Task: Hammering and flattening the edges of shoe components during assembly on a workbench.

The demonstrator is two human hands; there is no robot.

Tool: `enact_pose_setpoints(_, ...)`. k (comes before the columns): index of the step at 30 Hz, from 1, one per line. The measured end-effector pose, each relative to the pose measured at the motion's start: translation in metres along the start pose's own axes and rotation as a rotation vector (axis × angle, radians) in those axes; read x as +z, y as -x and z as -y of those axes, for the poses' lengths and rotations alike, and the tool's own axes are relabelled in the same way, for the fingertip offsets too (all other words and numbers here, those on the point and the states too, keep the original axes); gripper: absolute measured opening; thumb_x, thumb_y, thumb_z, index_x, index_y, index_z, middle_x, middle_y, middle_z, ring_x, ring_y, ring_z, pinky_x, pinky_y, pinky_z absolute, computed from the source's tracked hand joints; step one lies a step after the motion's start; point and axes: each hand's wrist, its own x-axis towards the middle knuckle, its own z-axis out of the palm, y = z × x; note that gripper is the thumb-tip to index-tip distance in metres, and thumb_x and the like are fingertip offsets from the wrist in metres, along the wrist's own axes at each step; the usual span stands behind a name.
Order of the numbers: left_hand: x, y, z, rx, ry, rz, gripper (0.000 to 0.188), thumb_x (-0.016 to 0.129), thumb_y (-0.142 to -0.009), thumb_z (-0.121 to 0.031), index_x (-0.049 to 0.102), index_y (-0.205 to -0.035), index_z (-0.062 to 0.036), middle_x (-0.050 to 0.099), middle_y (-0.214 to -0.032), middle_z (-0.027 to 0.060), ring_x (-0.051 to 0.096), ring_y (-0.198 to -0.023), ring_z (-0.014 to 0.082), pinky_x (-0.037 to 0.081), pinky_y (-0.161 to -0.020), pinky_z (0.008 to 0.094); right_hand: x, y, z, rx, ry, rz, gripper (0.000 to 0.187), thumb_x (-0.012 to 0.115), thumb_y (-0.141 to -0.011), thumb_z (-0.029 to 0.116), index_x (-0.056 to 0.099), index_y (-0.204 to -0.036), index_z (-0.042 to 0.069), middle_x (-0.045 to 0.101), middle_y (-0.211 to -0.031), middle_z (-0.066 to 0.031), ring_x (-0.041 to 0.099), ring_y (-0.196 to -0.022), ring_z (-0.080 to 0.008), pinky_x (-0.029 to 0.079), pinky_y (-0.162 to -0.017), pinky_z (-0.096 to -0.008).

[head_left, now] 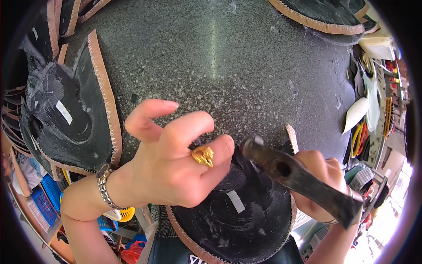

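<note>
In my right hand (325,176) is a hammer; its dark, worn metal head (303,176) slants across the view and hides most of the grip. A black leather piece (259,224) with a pale zigzag-stitched edge and a white strip on it lies at the table's near edge, partly over my lap. My left hand (176,163), with a gold ring and a metal wristband, bends over the upper part of this piece. Its fingers are curled onto the leather, the tips hidden, while one finger stays raised. The hammer's round face is just right of these fingers.
Similar black pieces with stitched edges (103,83) are heaped at the left, and more (325,22) lie at the far right. The speckled dark tabletop (184,53) carries lint and specks. Paper and tools crowd the right rim; blue baskets (50,193) stand lower left.
</note>
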Motion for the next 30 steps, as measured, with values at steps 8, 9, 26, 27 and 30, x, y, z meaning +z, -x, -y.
enact_pose_setpoints(8, 0.004, 0.008, -0.003, -0.076, 0.057, -0.084, 0.024, 0.076, -0.050, -0.023, 0.071, -0.073, -0.0196, 0.057, -0.091, -0.0130, 0.042, -0.094, 0.0202, 0.029, -0.081, 0.0465, 0.011, -0.012, 0.002, -0.143, 0.243, -0.066, 0.017, 0.062, -0.073, 0.012, 0.047, -0.080, 0.007, 0.042, -0.059, -0.0023, 0.052, -0.042, -0.0158, 0.042, -0.033, -0.0314)
enact_pose_setpoints(9, -0.006, 0.004, -0.001, -0.095, 0.065, 0.006, 0.029, 0.078, -0.053, -0.024, 0.073, -0.081, -0.0195, 0.058, -0.084, -0.0110, 0.043, -0.092, 0.0208, 0.031, -0.080, 0.0417, 0.013, -0.009, 0.002, -0.110, 0.178, -0.074, 0.017, 0.062, -0.074, 0.011, 0.047, -0.081, 0.007, 0.044, -0.060, -0.0037, 0.054, -0.042, -0.0184, 0.044, -0.034, -0.0327)
enact_pose_setpoints(26, -0.002, 0.006, -0.007, -0.230, 0.198, 0.036, 0.023, 0.077, -0.063, -0.017, 0.072, -0.085, -0.0148, 0.059, -0.083, -0.0083, 0.043, -0.089, 0.0248, 0.028, -0.080, 0.0384, 0.002, -0.020, 0.010, -0.078, 0.243, -0.086, 0.022, 0.066, -0.073, 0.017, 0.047, -0.081, 0.008, 0.046, -0.059, -0.0047, 0.053, -0.042, -0.0214, 0.043, -0.035, -0.0346)
enact_pose_setpoints(27, -0.004, 0.006, -0.009, -0.231, 0.197, 0.033, 0.023, 0.077, -0.063, -0.017, 0.072, -0.085, -0.0148, 0.059, -0.083, -0.0083, 0.043, -0.089, 0.0248, 0.028, -0.080, 0.0384, 0.004, -0.022, 0.010, -0.082, 0.266, -0.027, 0.019, 0.065, -0.074, 0.016, 0.053, -0.085, 0.008, 0.044, -0.061, -0.0039, 0.052, -0.042, -0.0196, 0.043, -0.034, -0.0332)
enact_pose_setpoints(30, -0.011, 0.008, -0.016, -0.384, 0.128, 0.061, 0.028, 0.079, -0.059, -0.020, 0.072, -0.086, -0.0156, 0.060, -0.084, -0.0087, 0.044, -0.090, 0.0247, 0.028, -0.079, 0.0383, -0.005, -0.021, 0.010, -0.004, 0.100, 0.096, 0.032, 0.066, -0.068, 0.002, 0.053, -0.097, 0.002, 0.051, -0.078, -0.0127, 0.058, -0.057, -0.0315, 0.046, -0.050, -0.0378)
